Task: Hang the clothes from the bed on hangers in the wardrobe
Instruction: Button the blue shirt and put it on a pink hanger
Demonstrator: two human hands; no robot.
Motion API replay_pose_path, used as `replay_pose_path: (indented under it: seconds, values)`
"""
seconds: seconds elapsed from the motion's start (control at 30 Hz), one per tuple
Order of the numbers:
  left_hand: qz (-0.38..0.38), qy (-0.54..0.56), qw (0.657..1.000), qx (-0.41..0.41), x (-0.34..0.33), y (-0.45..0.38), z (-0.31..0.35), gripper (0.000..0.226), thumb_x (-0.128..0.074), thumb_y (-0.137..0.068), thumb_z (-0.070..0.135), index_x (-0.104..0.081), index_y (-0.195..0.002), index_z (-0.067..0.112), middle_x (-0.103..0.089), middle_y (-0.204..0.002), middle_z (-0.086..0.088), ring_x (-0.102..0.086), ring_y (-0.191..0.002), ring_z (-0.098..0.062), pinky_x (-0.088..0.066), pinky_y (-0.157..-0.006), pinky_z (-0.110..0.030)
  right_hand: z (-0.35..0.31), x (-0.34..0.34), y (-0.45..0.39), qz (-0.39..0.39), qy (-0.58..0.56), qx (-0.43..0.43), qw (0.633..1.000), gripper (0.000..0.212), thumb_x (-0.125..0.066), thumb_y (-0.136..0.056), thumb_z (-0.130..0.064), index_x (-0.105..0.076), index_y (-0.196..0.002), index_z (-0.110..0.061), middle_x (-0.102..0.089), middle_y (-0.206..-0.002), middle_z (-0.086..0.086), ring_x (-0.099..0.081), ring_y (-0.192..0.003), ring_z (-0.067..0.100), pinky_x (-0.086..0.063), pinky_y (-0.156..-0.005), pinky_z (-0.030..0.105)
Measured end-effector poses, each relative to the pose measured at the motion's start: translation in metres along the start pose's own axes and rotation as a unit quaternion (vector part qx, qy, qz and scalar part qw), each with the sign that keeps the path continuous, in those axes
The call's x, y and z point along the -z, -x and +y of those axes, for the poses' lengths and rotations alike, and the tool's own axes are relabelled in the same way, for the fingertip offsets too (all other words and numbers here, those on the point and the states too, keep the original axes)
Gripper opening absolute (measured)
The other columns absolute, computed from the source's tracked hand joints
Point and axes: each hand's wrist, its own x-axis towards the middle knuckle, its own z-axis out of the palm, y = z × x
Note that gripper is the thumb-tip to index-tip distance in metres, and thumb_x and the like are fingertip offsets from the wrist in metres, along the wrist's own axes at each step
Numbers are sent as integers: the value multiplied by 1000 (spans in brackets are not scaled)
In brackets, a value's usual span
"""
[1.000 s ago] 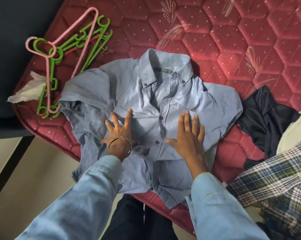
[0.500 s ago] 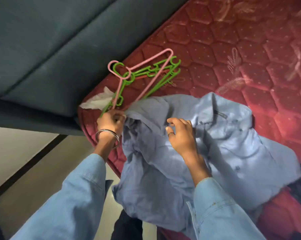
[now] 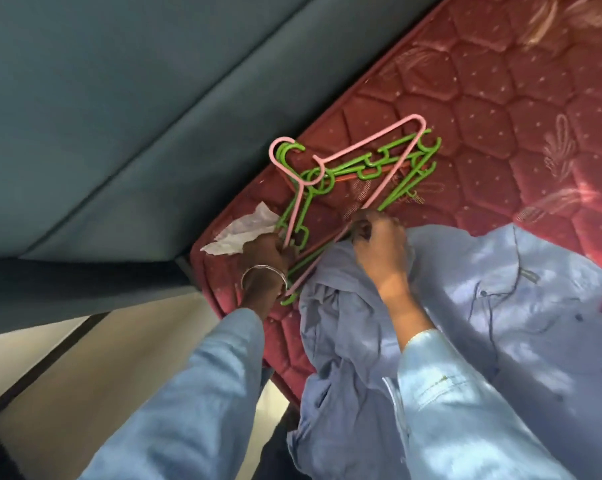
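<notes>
while both hands (image 3: 266, 251) (image 3: 379, 247) grip the pink hanger (image 3: 386, 183), the blue shirt (image 3: 483, 323) lies beside.

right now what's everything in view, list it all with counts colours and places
quilted red mattress: one, red, fills upper right
pink plastic hanger: one, pink, on top of the hanger pile at the mattress corner
green plastic hangers: several, exact count unclear, green, tangled under the pink one
light blue button shirt: one, crumpled on the mattress, lower right
white crumpled paper: one, white, at the mattress corner
silver bangle: one, left wrist
hands: left hand and right hand both gripping the hanger pile
</notes>
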Motion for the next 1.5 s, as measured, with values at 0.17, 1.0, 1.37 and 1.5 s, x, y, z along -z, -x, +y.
replay_pose_path:
  seconds: [0.17, 1.0, 1.37, 1.5]
  values:
    - [66, 274, 958, 45, 20, 1, -4, 9, -75, -80, 16, -75, -81, 7, -69, -62, 1, -67, -64, -18, -49, -63, -25, -2, 6, -6, 24, -98, 29, 994, 34, -47, -75, -17, -71, -98, -20, -71, -99, 4, -62, -98, 34, -52, -82, 43]
    - [-62, 220, 932, -282, -71, 248, 138, 12, -69, -82, 32, -76, -83, 22, -70, -70, 2, -59, -57, -2, -50, -63, -21, 221, 259, 85, 114, -736, -233, 626, 18, -47, -93, 7, -61, -91, -4, -67, -68, 9, -65, -56, 14, -52, -51, 20]
    - [-52, -26, 977, -203, -136, 175, 205, 26, -61, -86, 38, -74, -94, 17, -71, -99, -13, -61, -105, -35, -47, -86, -33, 285, 248, 35, 143, -792, -205, 558, 23, -43, -102, -26, -60, -92, -14, -61, -61, -4, -51, -56, 5, -42, -50, 20]
    - [-66, -23, 986, -152, -159, 134, 235, 44, -62, -80, 51, -68, -106, 16, -69, -107, -13, -60, -107, -32, -49, -88, -35, 265, 249, -12, 179, -806, -179, 535, 21, -45, -102, -14, -59, -87, -14, -61, -75, 1, -53, -65, 9, -47, -64, 24]
